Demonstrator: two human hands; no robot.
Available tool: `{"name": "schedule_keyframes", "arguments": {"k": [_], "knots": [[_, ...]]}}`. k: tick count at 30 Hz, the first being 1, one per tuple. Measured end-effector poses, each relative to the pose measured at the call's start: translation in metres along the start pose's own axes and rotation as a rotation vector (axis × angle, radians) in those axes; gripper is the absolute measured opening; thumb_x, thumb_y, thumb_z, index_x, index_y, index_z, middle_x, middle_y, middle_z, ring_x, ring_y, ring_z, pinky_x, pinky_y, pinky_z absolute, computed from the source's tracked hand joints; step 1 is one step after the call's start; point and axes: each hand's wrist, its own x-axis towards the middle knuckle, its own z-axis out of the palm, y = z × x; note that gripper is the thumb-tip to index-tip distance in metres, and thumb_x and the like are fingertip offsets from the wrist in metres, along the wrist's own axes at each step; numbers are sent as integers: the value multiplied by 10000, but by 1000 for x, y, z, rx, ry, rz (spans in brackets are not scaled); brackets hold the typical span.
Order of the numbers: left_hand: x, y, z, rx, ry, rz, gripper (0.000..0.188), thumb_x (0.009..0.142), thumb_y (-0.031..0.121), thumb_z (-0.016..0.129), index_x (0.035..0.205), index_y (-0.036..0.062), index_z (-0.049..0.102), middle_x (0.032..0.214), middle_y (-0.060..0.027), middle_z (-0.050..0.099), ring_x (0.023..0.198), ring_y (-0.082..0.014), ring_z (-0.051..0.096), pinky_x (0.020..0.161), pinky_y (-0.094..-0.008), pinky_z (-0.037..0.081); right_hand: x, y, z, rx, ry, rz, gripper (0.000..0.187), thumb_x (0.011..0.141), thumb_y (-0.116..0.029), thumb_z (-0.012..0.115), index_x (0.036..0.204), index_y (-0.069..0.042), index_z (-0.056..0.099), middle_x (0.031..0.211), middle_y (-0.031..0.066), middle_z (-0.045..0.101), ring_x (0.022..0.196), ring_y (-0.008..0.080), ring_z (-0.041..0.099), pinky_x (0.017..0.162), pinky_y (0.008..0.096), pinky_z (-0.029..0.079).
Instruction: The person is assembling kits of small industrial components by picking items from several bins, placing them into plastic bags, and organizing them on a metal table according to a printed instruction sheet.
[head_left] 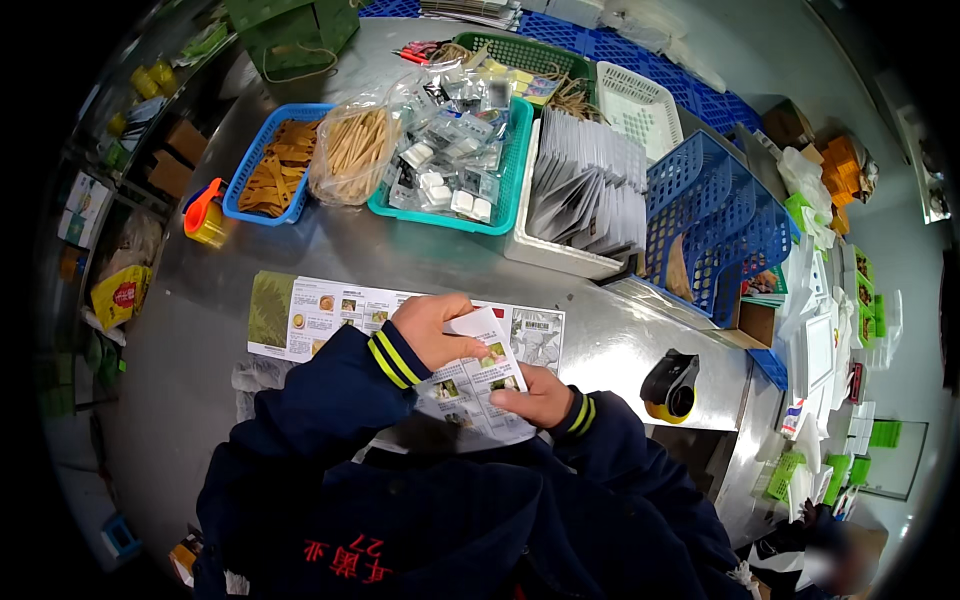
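Note:
A printed paper leaflet [450,395] with small photos is between my hands, close to my body, with a folded flap standing up at its top. My left hand [435,332] pinches the leaflet near its upper edge, its fingertips partly hidden by the paper. At the right edge my right hand [540,398] grips it, thumb on top and the other fingers beneath. Behind them a long leaflet [270,310] with a green end panel lies spread flat on the steel table [210,370]. A crumpled clear plastic bag [255,376] is beside my left sleeve.
Across the back stand a blue basket of brown pieces [280,165], a bag of wooden sticks [355,150], a teal basket of small packets [450,170] and a white box of folded papers [590,190]. A blue rack [710,220] and a tape dispenser [672,385] are at right.

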Motion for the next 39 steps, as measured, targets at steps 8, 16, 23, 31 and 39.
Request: {"name": "schedule_keyframes", "arguments": {"k": [8, 16, 23, 31, 39], "knots": [[6, -53, -29, -28, -424, -119, 301, 827, 180, 579, 1046, -25, 555, 892, -79, 621, 855, -119, 542, 754, -273, 430, -22, -8, -50, -700, 373, -245, 277, 829, -10, 513, 1103, 34, 522, 962, 165, 598, 898, 177, 572, 753, 266, 455], [6, -14, -11, -562, -88, -298, 532, 910, 432, 362, 975, -49, 579, 859, -83, 614, 784, -100, 535, 723, -274, 429, -5, 27, -6, -1426, 503, -675, 465, 641, 57, 494, 1106, 60, 498, 1129, 230, 508, 1058, 341, 507, 889, 368, 424], [7, -58, -13, -59, -126, -78, 213, 866, 167, 507, 929, -23, 577, 717, -11, 582, 676, -66, 477, 610, -243, 410, 9, 10, -3, -1238, 530, -707, 478, 683, -148, 651, 1099, 24, 490, 1122, 187, 503, 1025, 365, 481, 873, 421, 375], [-1, 1, -14, -345, -324, -63, 269, 792, 163, 630, 975, -25, 572, 796, -48, 607, 743, -56, 505, 677, -225, 429, 5, -5, -43, -776, 804, -389, 241, 818, -183, 592, 674, -1, 528, 535, 100, 485, 461, 165, 452, 458, 286, 381], [-4, 24, -2, 73, 68, 403, 423, 665, 154, 753, 1001, 9, 539, 940, -84, 559, 887, -103, 492, 777, -253, 398, 9, 67, -23, 169, 66, -16, 346, 885, -243, 485, 1091, 30, 536, 985, 89, 599, 866, 136, 569, 760, 270, 453]]}}
